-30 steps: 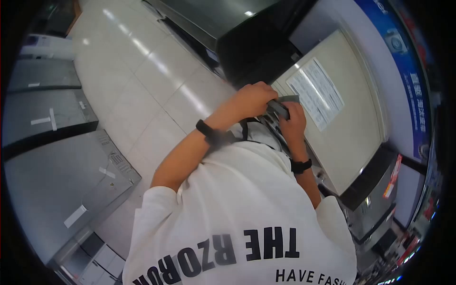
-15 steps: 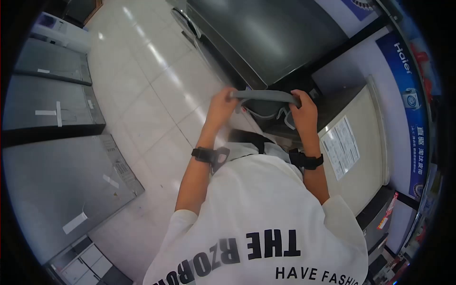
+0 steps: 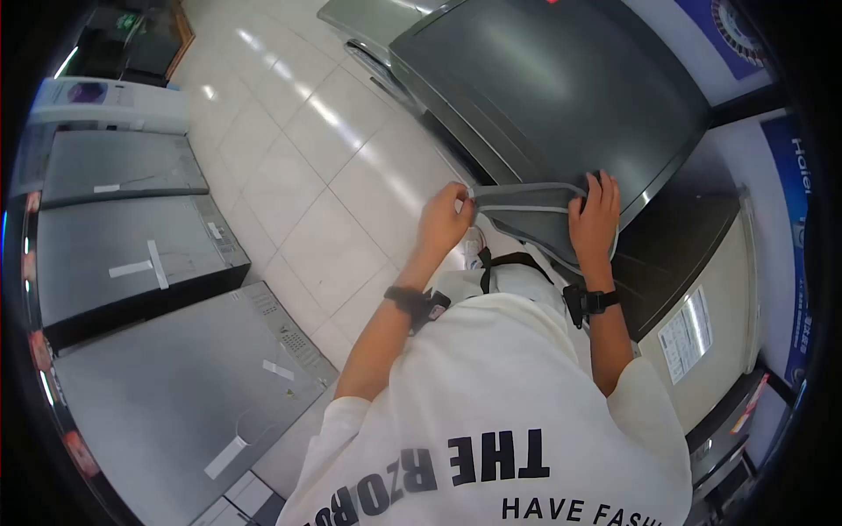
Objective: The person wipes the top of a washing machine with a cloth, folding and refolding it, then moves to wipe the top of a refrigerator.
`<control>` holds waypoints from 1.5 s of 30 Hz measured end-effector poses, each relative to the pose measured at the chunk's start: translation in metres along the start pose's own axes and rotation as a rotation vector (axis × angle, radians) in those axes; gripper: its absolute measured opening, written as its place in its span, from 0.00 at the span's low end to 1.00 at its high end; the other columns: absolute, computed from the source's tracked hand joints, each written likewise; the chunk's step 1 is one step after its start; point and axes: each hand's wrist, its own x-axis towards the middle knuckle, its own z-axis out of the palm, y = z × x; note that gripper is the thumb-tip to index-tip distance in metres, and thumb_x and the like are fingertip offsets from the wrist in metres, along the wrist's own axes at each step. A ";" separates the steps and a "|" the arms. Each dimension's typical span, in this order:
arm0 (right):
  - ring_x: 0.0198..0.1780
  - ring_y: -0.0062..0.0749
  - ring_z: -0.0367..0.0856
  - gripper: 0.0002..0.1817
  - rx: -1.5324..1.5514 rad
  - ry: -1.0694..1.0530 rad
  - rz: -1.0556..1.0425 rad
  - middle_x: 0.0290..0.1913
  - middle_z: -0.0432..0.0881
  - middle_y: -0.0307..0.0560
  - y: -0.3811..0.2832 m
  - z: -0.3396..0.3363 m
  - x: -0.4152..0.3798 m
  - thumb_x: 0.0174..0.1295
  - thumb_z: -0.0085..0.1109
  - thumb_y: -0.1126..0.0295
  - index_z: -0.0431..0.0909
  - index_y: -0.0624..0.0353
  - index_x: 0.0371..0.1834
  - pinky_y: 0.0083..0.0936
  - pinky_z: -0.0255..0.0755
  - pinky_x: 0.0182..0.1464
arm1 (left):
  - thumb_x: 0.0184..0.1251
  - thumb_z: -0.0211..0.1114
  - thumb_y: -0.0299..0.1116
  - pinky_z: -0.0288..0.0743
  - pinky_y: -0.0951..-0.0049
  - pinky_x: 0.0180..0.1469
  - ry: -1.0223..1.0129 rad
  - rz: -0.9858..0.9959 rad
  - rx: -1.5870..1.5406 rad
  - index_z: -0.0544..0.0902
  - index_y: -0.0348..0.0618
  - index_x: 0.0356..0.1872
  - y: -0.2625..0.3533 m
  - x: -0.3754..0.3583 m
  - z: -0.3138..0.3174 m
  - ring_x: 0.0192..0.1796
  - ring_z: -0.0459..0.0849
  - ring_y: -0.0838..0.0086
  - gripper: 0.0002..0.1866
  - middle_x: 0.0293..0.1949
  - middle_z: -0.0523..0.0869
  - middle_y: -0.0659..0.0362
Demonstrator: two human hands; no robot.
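Both hands grip a grey cloth (image 3: 535, 215), left hand (image 3: 445, 219) and right hand (image 3: 595, 210) pinching its ends, apparently pressed onto the dark appliance top (image 3: 544, 88); wiping seems underway, next a steady sweep

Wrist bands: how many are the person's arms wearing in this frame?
2. One black band is on the left wrist, below the left hand. The other band is on the right wrist, below the right hand. Both hands hold a grey cloth.

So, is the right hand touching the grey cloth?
Touching. The head view shows the right hand with fingers curled over the grey cloth edge; no gap visible.
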 end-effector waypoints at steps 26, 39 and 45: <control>0.65 0.50 0.78 0.15 0.447 0.111 -0.189 0.53 0.86 0.52 -0.135 0.095 0.169 0.56 0.61 0.76 0.83 0.64 0.47 0.43 0.75 0.66 | 0.70 0.59 0.43 0.59 0.25 0.67 -0.258 0.624 0.637 0.72 0.38 0.71 -0.002 0.176 -0.022 0.82 0.58 0.52 0.31 0.77 0.65 0.45; 0.74 0.49 0.71 0.22 0.077 -0.045 0.316 0.68 0.78 0.52 -0.163 0.116 0.209 0.55 0.61 0.69 0.83 0.61 0.55 0.47 0.67 0.72 | 0.70 0.58 0.49 0.63 0.29 0.63 -0.684 1.274 0.563 0.77 0.39 0.68 -0.006 0.313 -0.048 0.81 0.61 0.55 0.31 0.75 0.69 0.44; 0.73 0.51 0.71 0.23 0.086 -0.061 0.320 0.68 0.78 0.53 -0.146 0.127 0.215 0.57 0.56 0.71 0.81 0.62 0.58 0.48 0.69 0.70 | 0.62 0.62 0.48 0.62 0.34 0.66 -0.643 1.175 0.507 0.82 0.44 0.63 -0.010 0.310 -0.033 0.80 0.64 0.60 0.30 0.72 0.75 0.51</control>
